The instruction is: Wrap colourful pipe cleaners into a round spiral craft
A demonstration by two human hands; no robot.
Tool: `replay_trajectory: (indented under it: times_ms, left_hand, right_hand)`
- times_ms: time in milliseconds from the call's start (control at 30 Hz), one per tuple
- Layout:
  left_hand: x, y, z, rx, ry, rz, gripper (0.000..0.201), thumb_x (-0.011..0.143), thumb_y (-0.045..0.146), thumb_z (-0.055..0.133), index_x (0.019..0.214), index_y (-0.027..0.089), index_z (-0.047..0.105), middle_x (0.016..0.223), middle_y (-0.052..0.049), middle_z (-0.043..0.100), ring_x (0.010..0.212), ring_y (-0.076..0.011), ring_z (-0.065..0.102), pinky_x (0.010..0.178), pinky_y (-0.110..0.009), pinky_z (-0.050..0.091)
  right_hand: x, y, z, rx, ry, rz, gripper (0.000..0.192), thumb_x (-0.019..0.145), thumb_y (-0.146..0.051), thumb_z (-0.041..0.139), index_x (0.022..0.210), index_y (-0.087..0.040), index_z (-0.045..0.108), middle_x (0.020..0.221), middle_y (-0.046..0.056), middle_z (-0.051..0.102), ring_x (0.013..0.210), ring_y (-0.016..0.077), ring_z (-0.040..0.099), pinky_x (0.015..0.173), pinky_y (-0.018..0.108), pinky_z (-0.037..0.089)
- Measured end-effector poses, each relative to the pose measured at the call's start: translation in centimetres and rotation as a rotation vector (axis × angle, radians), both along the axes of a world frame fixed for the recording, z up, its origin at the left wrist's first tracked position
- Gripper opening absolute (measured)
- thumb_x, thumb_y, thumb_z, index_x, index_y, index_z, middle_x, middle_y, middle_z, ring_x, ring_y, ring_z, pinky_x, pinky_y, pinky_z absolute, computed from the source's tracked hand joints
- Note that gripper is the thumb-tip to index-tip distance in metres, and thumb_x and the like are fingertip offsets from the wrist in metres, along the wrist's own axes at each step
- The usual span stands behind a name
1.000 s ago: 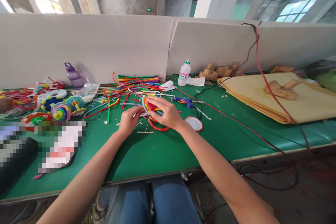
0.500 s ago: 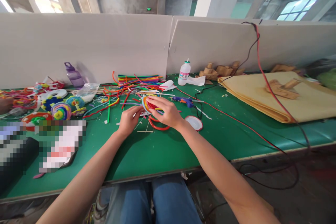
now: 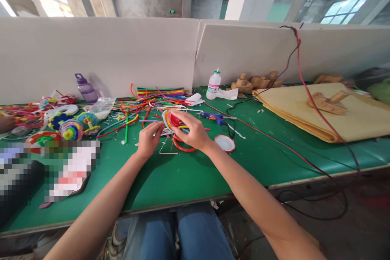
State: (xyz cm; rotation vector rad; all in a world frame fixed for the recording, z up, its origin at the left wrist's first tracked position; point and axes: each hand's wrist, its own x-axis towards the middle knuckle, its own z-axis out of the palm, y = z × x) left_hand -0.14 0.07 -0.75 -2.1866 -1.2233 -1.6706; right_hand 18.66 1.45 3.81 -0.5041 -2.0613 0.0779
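Over the green table (image 3: 189, 183), the half-curled right hand (image 3: 195, 131) holds a multicoloured coil (image 3: 170, 119), apparently being turned: its red centre shows more than a moment ago. Left hand (image 3: 149, 138) bends at its rim, grip unclear.

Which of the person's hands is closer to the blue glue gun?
Right. The right hand is just left of the glue gun; the left hand is farther to the left.
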Motion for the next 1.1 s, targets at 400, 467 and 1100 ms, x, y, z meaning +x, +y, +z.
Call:
replay_trajectory:
  times_ms: [400, 467, 1100]
  left_hand:
    - [0.08, -0.38, 0.54, 0.033, -0.055, 0.004, 0.014, 0.087, 0.021, 0.055, 0.088, 0.018, 0.069, 0.080, -0.004, 0.072, 0.072, -0.0135, 0.065, 0.070, -0.022, 0.049]
    - [0.04, -0.32, 0.62, 0.051, -0.070, 0.037, 0.014, 0.087, 0.020, 0.054, 0.085, 0.018, 0.068, 0.078, -0.004, 0.071, 0.070, -0.0136, 0.064, 0.069, -0.023, 0.049]
    - [-0.07, -0.54, 0.50, 0.016, -0.050, 0.023, 0.017, 0.086, 0.020, 0.051, 0.085, 0.019, 0.068, 0.081, -0.005, 0.072, 0.077, -0.0155, 0.066, 0.074, -0.025, 0.051]
  right_hand:
    - [-0.17, -0.18, 0.13, -0.046, 0.038, 0.066, 0.044, 0.087, -0.020, 0.052, 0.130, -0.022, 0.054, 0.135, 0.007, 0.057, 0.128, 0.0190, 0.051, 0.109, 0.041, 0.043]
    - [-0.23, -0.21, 0.23, -0.076, 0.061, 0.095, 0.049, 0.086, -0.024, 0.057, 0.134, -0.023, 0.051, 0.138, 0.008, 0.054, 0.131, 0.0207, 0.048, 0.110, 0.042, 0.041]
    - [-0.65, -0.83, 0.48, -0.195, 0.012, 0.177, 0.066, 0.079, -0.031, 0.069, 0.141, -0.028, 0.044, 0.141, 0.007, 0.051, 0.131, 0.0225, 0.048, 0.110, 0.043, 0.040]
